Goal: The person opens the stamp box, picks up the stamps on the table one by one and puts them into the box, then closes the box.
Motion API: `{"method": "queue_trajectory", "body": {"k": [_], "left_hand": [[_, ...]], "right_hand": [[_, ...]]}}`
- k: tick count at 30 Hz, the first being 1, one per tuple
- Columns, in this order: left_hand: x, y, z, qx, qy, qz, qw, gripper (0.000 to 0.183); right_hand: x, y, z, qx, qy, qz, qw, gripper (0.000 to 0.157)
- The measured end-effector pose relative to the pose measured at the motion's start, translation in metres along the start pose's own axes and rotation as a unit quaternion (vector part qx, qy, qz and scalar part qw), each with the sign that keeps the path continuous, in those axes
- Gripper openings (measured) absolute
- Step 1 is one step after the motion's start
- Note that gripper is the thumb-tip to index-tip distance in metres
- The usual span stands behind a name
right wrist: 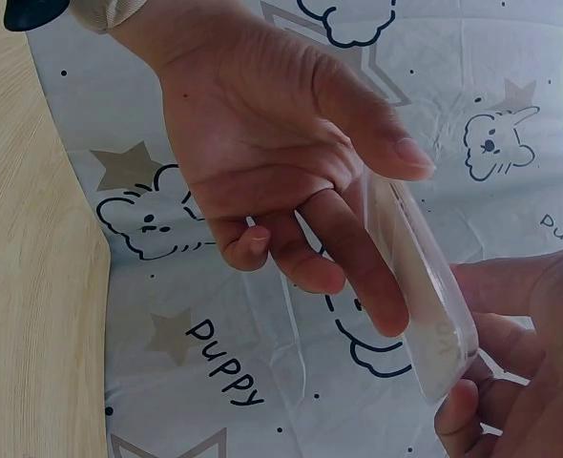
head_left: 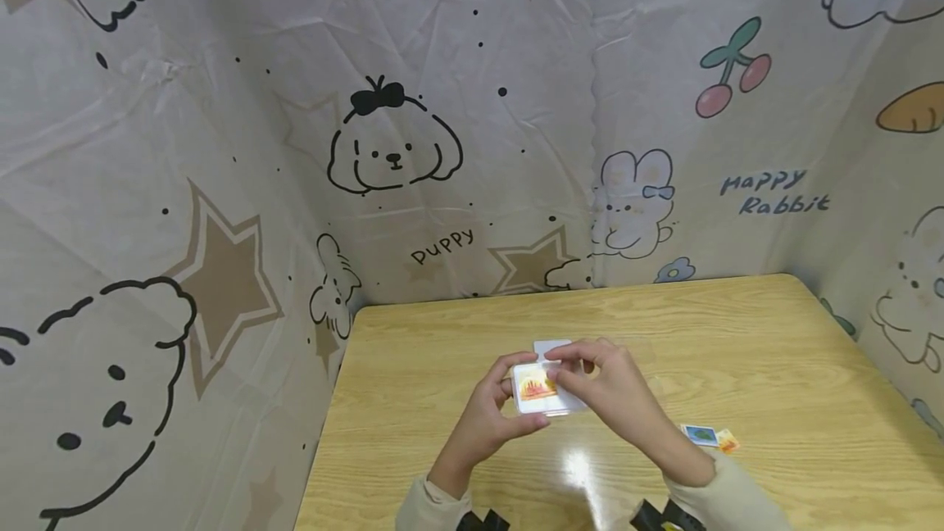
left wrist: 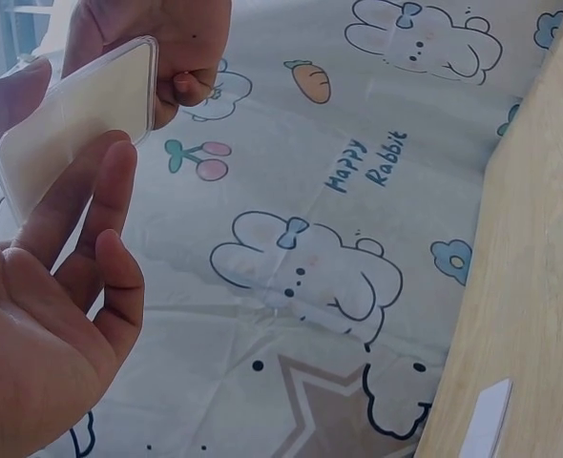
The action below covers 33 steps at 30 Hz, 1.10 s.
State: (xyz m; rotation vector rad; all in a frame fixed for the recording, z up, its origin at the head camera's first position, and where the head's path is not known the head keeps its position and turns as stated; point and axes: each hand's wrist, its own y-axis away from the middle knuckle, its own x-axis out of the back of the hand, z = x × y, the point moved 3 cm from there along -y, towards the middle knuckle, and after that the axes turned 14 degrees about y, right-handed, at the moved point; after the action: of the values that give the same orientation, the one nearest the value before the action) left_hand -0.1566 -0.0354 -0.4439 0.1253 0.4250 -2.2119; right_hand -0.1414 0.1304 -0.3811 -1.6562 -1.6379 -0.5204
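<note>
Above the table, between the two hands, is a flat, clear rectangular case (head_left: 542, 407) with a white face. An orange and yellow picture (head_left: 534, 388) shows on the side toward my head. My left hand (head_left: 488, 415) grips the case along its left end, the thumb at the near edge and fingers behind. On the right part, my right hand (head_left: 615, 390) has thumb and index finger on the case beside the picture; its other fingers curl loosely in the right wrist view. The plain back of the case (left wrist: 67, 124) faces the left wrist camera.
A white card (head_left: 548, 347) lies on the wooden table (head_left: 428, 359) just beyond the hands. By the right forearm lie a blue-bordered picture card (head_left: 701, 435) and an orange one (head_left: 727, 442). Printed cloth (head_left: 472, 121) hangs behind and beside the table.
</note>
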Motion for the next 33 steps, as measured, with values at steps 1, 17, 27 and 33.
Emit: {"method": "queue_trajectory", "body": {"k": [1,17,27,33], "left_hand": [[0.0,0.0,0.0,0.0,0.002,0.001,1.0,0.068],[0.001,0.0,0.0,-0.004,0.006,0.006,1.0,0.066],[0.0,0.0,0.002,0.0,0.019,0.01,0.9998,0.067],[0.0,0.0,0.001,0.007,0.018,0.015,0.9997,0.068]], "right_hand": [[0.0,0.0,0.0,0.004,-0.001,0.001,1.0,0.014],[0.008,0.003,0.007,-0.021,-0.043,-0.025,0.999,0.019],[0.025,0.005,0.032,-0.046,-0.092,-0.011,0.995,0.025],[0.038,0.011,0.05,-0.056,-0.174,0.0,0.983,0.024]]}}
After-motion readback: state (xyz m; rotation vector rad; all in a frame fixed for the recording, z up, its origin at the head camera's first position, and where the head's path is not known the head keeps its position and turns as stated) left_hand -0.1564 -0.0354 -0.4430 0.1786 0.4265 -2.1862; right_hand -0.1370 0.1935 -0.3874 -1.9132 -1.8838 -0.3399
